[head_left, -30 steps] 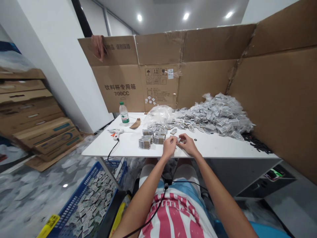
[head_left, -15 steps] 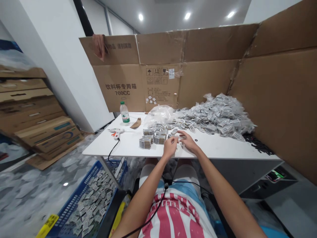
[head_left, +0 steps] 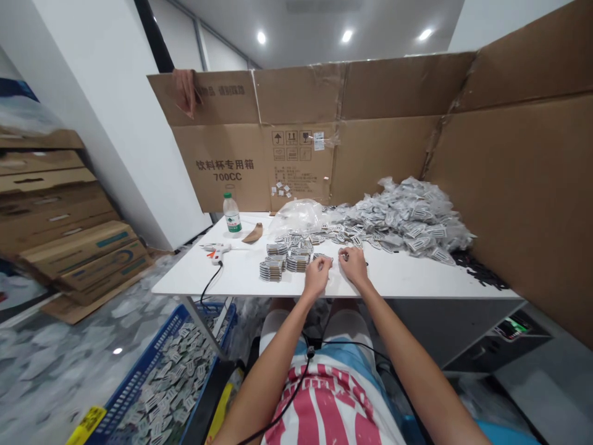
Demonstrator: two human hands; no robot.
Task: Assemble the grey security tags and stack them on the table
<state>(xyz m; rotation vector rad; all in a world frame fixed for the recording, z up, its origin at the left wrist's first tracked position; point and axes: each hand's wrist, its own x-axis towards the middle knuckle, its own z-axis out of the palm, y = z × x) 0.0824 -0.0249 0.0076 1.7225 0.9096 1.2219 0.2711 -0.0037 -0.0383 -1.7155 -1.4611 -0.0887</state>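
Observation:
My left hand (head_left: pixel 317 276) is closed over the white table, fingers curled together just right of the stacked flat grey-and-white pieces (head_left: pixel 272 269). Anything inside its grip is hidden. To its right, a small gap away, my right hand (head_left: pixel 354 267) is closed in a pinch low over the tabletop. A tiny dark spot shows at its fingertips, too small to name. Loose flat pieces (head_left: pixel 343 233) with dark stripes are spread behind both hands.
A large heap of bagged pieces (head_left: pixel 417 216) covers the back right, with black bits (head_left: pixel 482 272) beside it. On the left are a glue gun (head_left: pixel 219 253), a bottle (head_left: pixel 232 213) and a brown curved piece (head_left: pixel 252 233). Cardboard (head_left: pixel 384 148) walls the back. A blue basket (head_left: pixel 134 369) stands below.
My right hand has drawn its spread fingers together into a pinch and lowered slightly toward the tabletop. My left hand stays nearly in place. The view has shifted a little.

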